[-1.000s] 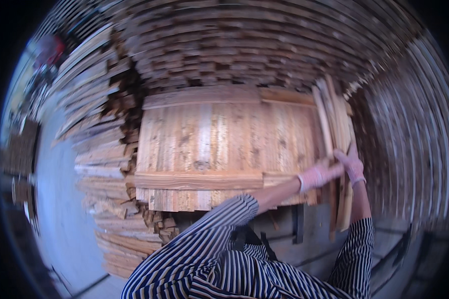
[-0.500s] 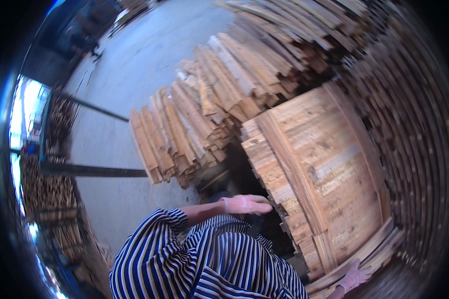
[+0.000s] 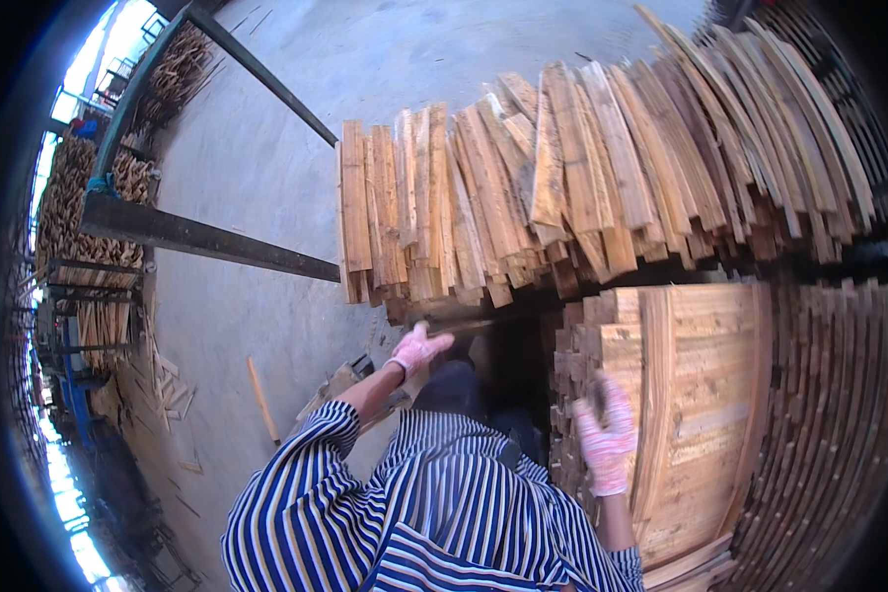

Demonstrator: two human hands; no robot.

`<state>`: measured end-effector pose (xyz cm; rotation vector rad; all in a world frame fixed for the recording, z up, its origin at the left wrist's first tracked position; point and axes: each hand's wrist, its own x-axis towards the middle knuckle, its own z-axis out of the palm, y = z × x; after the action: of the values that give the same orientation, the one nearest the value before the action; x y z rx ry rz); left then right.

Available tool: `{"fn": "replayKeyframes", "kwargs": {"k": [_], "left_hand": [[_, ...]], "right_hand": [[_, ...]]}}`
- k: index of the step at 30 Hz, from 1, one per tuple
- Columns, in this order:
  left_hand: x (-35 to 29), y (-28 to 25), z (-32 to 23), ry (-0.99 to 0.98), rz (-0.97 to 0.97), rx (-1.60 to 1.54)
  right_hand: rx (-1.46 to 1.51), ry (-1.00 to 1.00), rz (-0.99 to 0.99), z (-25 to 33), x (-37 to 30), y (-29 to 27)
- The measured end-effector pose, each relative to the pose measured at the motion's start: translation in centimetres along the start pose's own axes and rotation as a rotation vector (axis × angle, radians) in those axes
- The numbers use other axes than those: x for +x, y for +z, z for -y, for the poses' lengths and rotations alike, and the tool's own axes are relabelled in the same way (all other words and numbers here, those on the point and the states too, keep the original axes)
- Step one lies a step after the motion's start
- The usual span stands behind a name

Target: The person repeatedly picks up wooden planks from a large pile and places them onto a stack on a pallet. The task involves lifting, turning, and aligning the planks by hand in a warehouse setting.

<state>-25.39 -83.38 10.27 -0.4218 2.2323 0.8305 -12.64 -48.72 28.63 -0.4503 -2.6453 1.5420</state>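
Note:
My left hand [image 3: 419, 350], in a pink-and-white glove, is over the gap in front of the long pile of loose wooden boards [image 3: 493, 207]. Its fingers are apart and nothing shows in them. In a matching glove, my right hand [image 3: 607, 434] is raised over the left edge of a squared stack of boards [image 3: 710, 365]. The fingers point away from me with the thumb apart, slightly blurred, and no held piece shows. Narrow strips [image 3: 654, 395] lie across the top layer of that stack. Whether the right hand touches the stack, I cannot tell.
A dark metal frame bar [image 3: 217, 242] reaches from the left to the board pile. More wood is stacked at the right [image 3: 829, 414] and far left [image 3: 89, 207]. A loose stick [image 3: 262, 400] lies on the concrete floor [image 3: 257, 118].
My right hand has left the strips at the stack's near end and come up to its left edge. My left hand has moved left and away from me. The view has turned.

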Motion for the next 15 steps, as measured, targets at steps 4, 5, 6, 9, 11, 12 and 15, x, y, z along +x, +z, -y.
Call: {"fn": "replayKeyframes", "kwargs": {"k": [4, 5, 6, 9, 11, 12, 15], "left_hand": [[12.0, -3.4, -3.1, -0.021, -0.385, 0.005], [15.1, -3.9, -4.0, -0.073, -0.448, 0.057], [17.7, -4.5, -4.7, -0.122, -0.482, 0.081], [23.2, -6.1, -5.8, -0.288, -0.487, 0.131], [23.8, -8.5, -9.2, -0.378, -0.348, 0.179], [24.2, -9.0, -8.8, -0.377, -0.333, 0.173], [25.6, -10.6, -1.9, -0.261, -0.381, 0.105]], "right_hand": [[0.087, 0.185, 0.196, -0.3, -0.3, 7.7], [0.099, 0.195, 0.207, -1.0, -0.5, 9.2], [0.095, 0.210, 0.227, -1.5, -0.7, 10.3], [0.070, 0.379, 0.259, -2.6, -0.2, 12.5], [0.045, 0.504, 0.243, -2.4, 1.4, 13.6], [0.082, 0.479, 0.216, -2.4, 2.5, 14.2], [0.201, 0.406, 0.244, -1.6, 6.8, 17.0]]}}
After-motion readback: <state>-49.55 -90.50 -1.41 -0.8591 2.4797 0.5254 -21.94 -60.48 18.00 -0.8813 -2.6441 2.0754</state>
